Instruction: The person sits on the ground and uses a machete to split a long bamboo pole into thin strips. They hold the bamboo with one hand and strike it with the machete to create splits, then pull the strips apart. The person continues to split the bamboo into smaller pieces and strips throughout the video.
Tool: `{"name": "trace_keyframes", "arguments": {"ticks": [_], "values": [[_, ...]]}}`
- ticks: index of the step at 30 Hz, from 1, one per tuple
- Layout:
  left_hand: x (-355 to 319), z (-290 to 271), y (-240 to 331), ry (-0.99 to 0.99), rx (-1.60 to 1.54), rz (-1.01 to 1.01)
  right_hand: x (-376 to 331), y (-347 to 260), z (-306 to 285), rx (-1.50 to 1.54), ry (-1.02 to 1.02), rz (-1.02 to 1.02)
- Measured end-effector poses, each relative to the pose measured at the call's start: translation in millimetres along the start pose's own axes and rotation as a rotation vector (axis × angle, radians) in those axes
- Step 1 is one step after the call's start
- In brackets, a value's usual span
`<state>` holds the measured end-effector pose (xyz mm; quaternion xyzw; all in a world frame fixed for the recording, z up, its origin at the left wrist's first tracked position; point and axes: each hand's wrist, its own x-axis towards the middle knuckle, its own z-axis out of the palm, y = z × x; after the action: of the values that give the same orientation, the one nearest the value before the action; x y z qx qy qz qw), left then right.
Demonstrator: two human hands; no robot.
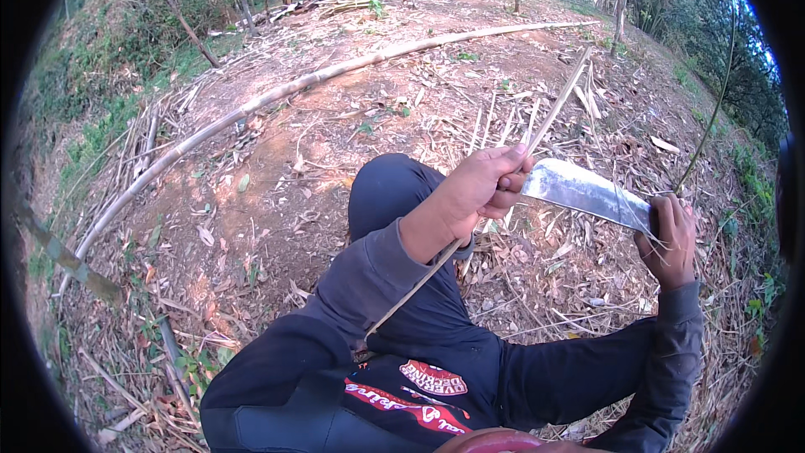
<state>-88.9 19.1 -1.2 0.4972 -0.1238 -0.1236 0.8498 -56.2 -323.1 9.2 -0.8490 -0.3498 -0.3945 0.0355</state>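
A long, thin bamboo strip (555, 107) slants up and away through the closed fingers of my left hand (489, 187). Its lower end runs back past my forearm toward my lap. My right hand (671, 239) is closed at the right end of a machete (587, 191); the handle is hidden in the fist. The broad grey blade points left, its tip close beside my left fingers and the strip. Whether the blade touches the strip I cannot tell. Fine pale fibres (656, 237) stick out by my right fingers.
I sit on a dirt slope strewn with dry leaves and bamboo scraps. A long bamboo pole (310, 80) lies across the ground ahead. Split strips (503, 127) lie beyond my knee (392, 193). A thin green stem (713, 117) rises at the right. Trees stand behind.
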Motion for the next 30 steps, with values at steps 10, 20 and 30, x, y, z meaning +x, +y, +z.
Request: {"name": "trace_keyframes", "arguments": {"ticks": [10,20,30], "values": [[-6.1,13.5,-36.0,-0.122,-0.149,-0.101,47.2,-67.5,55.6,0.047,0.095,0.014],[-14.1,9.1,-78.7,-0.052,-0.125,-0.223,51.5,-24.0,71.4,-0.006,0.084,0.177],[-20.3,-8.6,-86.8,-0.052,-0.155,-0.27,46.2,-4.6,92.2,-0.075,0.068,0.226]]}}
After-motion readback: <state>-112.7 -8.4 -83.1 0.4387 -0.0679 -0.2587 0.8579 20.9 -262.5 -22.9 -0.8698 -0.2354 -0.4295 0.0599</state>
